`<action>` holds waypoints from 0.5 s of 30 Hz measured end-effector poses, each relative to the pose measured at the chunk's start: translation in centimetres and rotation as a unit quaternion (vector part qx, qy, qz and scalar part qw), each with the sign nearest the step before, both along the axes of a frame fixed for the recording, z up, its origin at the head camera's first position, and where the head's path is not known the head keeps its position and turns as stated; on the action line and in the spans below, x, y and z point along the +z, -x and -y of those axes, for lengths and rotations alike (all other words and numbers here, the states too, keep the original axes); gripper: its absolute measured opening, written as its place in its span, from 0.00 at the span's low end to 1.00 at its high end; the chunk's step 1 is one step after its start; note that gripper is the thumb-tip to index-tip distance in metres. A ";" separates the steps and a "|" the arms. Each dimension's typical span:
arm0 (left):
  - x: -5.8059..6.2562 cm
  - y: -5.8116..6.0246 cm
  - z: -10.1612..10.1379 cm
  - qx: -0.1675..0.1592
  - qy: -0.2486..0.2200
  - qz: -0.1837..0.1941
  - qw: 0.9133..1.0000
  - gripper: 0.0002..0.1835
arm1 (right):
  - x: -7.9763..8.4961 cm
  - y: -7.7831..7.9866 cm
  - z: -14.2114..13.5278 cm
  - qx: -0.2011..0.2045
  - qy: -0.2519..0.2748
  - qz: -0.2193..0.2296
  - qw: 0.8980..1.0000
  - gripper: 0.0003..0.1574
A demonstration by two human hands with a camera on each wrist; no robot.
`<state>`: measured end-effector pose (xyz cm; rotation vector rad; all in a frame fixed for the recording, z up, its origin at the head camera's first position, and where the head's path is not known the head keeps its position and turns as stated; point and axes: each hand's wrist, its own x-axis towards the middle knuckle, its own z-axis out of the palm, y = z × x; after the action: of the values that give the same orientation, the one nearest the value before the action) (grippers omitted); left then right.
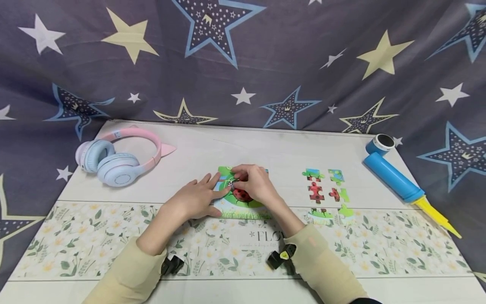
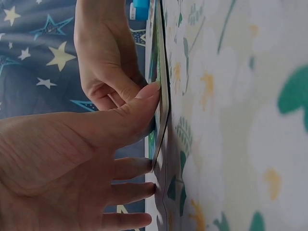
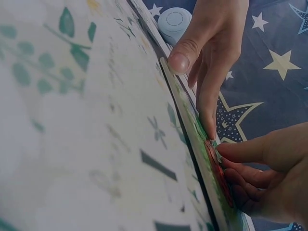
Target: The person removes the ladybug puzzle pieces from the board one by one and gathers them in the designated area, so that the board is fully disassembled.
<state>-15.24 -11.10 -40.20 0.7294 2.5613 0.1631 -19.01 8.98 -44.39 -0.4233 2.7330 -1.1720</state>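
A jigsaw puzzle board (image 1: 243, 213) with a red ladybug on green leaves and grass lies flat on the desk. My left hand (image 1: 201, 196) rests spread on its left side. In the left wrist view, the left thumb (image 2: 149, 90) presses the board's near edge. The left index finger reaches onto the picture beside the right fingertips. My right hand (image 1: 256, 181) bends over the ladybug, its thumb and fingers pinching a small puzzle piece (image 3: 216, 150) at the board's surface; the fingers mostly hide this piece. Several loose puzzle pieces (image 1: 316, 192) lie spread out on the right.
Pink and blue cat-ear headphones (image 1: 121, 169) lie at the back left. On the right are a blue pump with a yellow nozzle (image 1: 395, 177) and a blue round container (image 1: 379, 145). A star-patterned curtain (image 1: 243, 76) hangs behind the floral-covered desk (image 1: 114, 236).
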 end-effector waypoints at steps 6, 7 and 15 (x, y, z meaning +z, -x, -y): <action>0.1 0.1 0.0 -0.006 0.011 -0.007 1.000 0.38 | 0.0 0.1 0.1 -0.012 0.010 0.001 1.000 0.27; 0.1 0.2 0.0 -0.008 0.013 -0.009 1.000 0.37 | 0.1 0.1 0.1 -0.014 0.014 0.001 1.000 0.28; 0.1 0.1 0.1 -0.007 0.013 -0.006 1.000 0.37 | -0.1 0.1 0.2 -0.020 0.021 0.008 1.000 0.31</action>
<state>-15.33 -11.20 -40.06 0.7397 2.5641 0.1204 -19.08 8.76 -44.46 -0.3637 2.7187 -1.2402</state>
